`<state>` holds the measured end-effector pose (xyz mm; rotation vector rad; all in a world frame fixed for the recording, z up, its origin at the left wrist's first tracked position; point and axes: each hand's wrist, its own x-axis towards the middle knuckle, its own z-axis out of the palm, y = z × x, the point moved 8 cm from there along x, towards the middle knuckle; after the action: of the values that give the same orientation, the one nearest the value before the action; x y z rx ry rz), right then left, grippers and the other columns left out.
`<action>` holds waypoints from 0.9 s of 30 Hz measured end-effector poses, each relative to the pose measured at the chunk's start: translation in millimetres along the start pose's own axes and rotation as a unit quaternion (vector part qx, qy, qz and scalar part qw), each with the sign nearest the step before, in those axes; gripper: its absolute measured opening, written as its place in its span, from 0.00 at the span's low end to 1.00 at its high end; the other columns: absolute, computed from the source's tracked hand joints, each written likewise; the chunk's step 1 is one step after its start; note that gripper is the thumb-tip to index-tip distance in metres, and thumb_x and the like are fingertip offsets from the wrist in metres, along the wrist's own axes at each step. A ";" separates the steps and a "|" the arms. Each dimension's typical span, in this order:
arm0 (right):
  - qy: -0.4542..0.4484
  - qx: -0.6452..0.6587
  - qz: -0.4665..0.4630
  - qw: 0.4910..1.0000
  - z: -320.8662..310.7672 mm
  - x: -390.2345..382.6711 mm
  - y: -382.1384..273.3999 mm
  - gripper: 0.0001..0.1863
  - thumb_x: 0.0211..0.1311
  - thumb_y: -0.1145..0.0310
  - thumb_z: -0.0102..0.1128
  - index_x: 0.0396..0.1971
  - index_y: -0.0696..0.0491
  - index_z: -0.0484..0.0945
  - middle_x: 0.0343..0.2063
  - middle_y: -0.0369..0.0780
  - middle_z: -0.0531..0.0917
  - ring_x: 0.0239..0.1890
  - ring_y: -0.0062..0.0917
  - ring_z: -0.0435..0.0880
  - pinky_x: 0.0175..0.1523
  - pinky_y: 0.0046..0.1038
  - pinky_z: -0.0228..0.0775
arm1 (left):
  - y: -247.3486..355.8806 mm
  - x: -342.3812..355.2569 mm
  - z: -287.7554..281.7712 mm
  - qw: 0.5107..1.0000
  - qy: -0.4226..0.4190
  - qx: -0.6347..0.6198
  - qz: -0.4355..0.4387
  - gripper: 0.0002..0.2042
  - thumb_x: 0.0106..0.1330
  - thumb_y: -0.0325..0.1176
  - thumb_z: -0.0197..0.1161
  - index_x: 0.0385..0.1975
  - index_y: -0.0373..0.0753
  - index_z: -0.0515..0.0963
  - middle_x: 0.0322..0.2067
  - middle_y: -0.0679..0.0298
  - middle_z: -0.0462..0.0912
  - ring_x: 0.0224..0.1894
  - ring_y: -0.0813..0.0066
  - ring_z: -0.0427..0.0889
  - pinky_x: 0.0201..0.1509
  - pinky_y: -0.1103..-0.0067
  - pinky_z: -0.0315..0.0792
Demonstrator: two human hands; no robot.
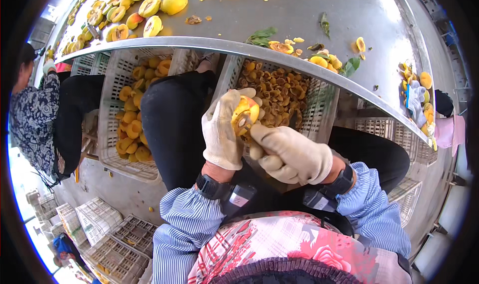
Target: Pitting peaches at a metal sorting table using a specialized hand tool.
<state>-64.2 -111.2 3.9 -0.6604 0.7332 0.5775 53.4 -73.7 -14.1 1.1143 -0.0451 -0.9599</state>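
My left hand, in a whitish work glove, grips a cut yellow peach with red-tinged skin. Its brownish pit shows on the cut face. My right hand, gloved too, is closed with thumb and fingers against the peach's lower right side; whether a small tool is in it is hidden. Both hands are over my lap, just in front of a plastic crate filled with brown-orange pits and scraps. Left of my leg, another crate holds yellow peach halves.
A metal table spans the far side, its raised edge bending across the view. Halved peaches are piled at its left, scraps and leaves near its edge. A co-worker sits at the left. Stacked crates stand at lower left.
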 end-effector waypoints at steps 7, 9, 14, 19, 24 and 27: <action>0.038 -0.248 -0.312 0.916 -11.3 4.8 -24.9 0.25 0.75 0.44 0.47 0.30 0.52 0.74 0.14 0.28 0.67 0.08 0.12 0.60 0.11 0.17 0.49 | -22.3 -1.5 -7.1 0.995 0.023 -0.070 -0.063 0.20 0.74 0.45 0.54 0.50 0.31 0.76 0.42 0.54 0.84 0.38 0.64 0.85 0.45 0.72 0.81; -0.034 -0.006 -0.050 0.998 -5.4 8.4 9.2 0.24 0.76 0.45 0.46 0.32 0.50 0.73 0.12 0.25 0.62 0.07 0.10 0.57 0.10 0.16 0.46 | -17.2 -3.1 -1.5 0.995 0.025 -0.094 -0.032 0.20 0.74 0.45 0.56 0.49 0.32 0.77 0.42 0.55 0.84 0.36 0.66 0.85 0.42 0.75 0.81; -0.235 0.261 -0.031 0.936 10.5 23.7 22.0 0.25 0.77 0.43 0.42 0.33 0.50 0.73 0.12 0.23 0.57 0.07 0.08 0.52 0.08 0.15 0.43 | -15.8 4.1 -2.2 0.997 0.045 -0.058 0.028 0.21 0.75 0.46 0.55 0.50 0.31 0.76 0.42 0.55 0.84 0.39 0.66 0.84 0.44 0.75 0.80; -0.428 0.355 -0.127 0.821 20.0 1.6 -9.7 0.27 0.79 0.45 0.37 0.36 0.53 0.75 0.13 0.26 0.60 0.06 0.09 0.55 0.07 0.15 0.47 | 3.9 7.7 2.7 0.959 0.049 0.148 0.236 0.23 0.77 0.47 0.48 0.52 0.30 0.75 0.46 0.54 0.83 0.48 0.65 0.83 0.53 0.74 0.78; -0.315 0.190 -0.197 0.909 -26.8 -30.6 -23.2 0.23 0.78 0.49 0.43 0.37 0.55 0.75 0.13 0.33 0.67 0.09 0.17 0.67 0.13 0.22 0.66 | -3.6 20.3 -18.8 0.988 0.065 -0.081 0.113 0.14 0.73 0.41 0.57 0.48 0.37 0.78 0.42 0.60 0.84 0.45 0.67 0.84 0.47 0.75 0.79; 0.170 -0.328 -0.295 0.881 -111.9 -15.2 6.9 0.16 0.71 0.58 0.52 0.34 0.57 0.76 0.18 0.41 0.74 0.22 0.30 0.77 0.29 0.34 0.73 | 20.2 5.0 -1.9 0.990 0.055 -0.058 0.119 0.17 0.72 0.43 0.59 0.48 0.35 0.79 0.39 0.60 0.84 0.39 0.68 0.85 0.42 0.74 0.80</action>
<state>-124.3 -190.4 -50.1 -1.5829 0.6033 0.1209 70.1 -73.6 -1.5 1.0260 -0.0311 -0.6800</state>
